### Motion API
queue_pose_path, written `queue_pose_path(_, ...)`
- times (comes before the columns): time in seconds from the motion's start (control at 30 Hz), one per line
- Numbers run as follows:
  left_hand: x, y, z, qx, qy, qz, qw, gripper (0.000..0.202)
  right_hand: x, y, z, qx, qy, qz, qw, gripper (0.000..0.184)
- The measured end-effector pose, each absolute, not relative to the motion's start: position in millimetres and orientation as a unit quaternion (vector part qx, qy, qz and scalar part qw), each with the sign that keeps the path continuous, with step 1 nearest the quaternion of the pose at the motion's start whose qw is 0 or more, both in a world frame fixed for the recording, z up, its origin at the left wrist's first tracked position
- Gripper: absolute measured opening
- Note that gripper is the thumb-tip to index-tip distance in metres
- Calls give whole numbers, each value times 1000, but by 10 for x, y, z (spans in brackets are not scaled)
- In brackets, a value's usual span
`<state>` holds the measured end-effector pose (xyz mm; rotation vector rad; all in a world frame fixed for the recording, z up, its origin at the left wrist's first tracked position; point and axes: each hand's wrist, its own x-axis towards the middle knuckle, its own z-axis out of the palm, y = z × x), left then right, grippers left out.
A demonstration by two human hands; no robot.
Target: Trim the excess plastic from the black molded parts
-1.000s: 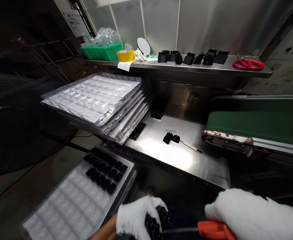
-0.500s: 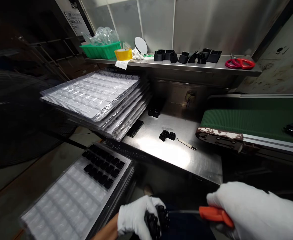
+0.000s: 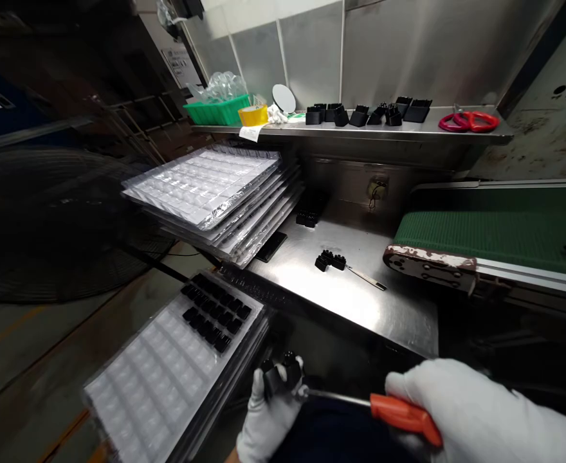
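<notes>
In the head view my left hand [image 3: 271, 418], in a white glove, is closed around small black plastic parts [image 3: 274, 381] with round knobs on top. My gloved right hand [image 3: 466, 405] grips an orange-handled tool [image 3: 401, 417] with a thin metal shaft. The shaft points left, and its end is beside my left fingers; whether it touches a part I cannot tell. To the left lies a clear blister tray [image 3: 152, 373], its far end filled with rows of black parts [image 3: 215, 312].
Stacked trays [image 3: 206, 186] overhang the steel table [image 3: 355, 302], where a few black parts [image 3: 330, 259] and a thin knife-like tool [image 3: 367, 278] lie. A green conveyor [image 3: 495, 231] is right. The shelf [image 3: 283, 132] carries a green basket [image 3: 220, 110], yellow tape [image 3: 253, 116], red-handled scissors [image 3: 471, 121].
My left hand has turned, its fingers now pointing up, with the black parts raised. The tool's orange handle has shifted slightly left and down. The view has swung a little left.
</notes>
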<state>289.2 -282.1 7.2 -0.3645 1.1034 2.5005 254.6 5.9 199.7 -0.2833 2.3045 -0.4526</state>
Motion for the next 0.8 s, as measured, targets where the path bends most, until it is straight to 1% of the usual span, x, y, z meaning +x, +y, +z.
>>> queue_pose_path(0.07, 2893, -2734, 62, -178, 320, 914, 174, 25, 2565, -48, 1983, -123, 898, -167, 388, 6)
queue_pose_path(0.17, 2850, -2597, 130, -254, 162, 940, 161, 35, 2627, -122, 1877, -136, 889, -167, 405, 16)
queue_pose_path(0.23, 2823, -2526, 202, -256, 116, 949, 146, 36, 2685, -119, 1785, -125, 892, -168, 401, 17)
queue_pose_path(0.33, 2808, -2465, 285, -230, 107, 959, 125, 36, 2774, -88, 1678, -100, 913, -164, 361, 11)
queue_pose_path(0.47, 2817, -2458, 295, -205, 97, 966, 126, 30, 2883, -39, 1595, -73, 932, -159, 318, 15)
queue_pose_path(0.6, 2783, -2492, 237, -201, 105, 966, 120, 32, 2977, -30, 1563, -53, 940, -177, 287, 12)
queue_pose_path(0.67, 2747, -2479, 218, -214, 103, 963, 126, 33, 2989, -65, 1558, -66, 938, -178, 290, 13)
queue_pose_path(0.8, 2676, -2379, 264, -241, 83, 959, 121, 39, 2976, -171, 1544, -111, 923, -150, 337, 14)
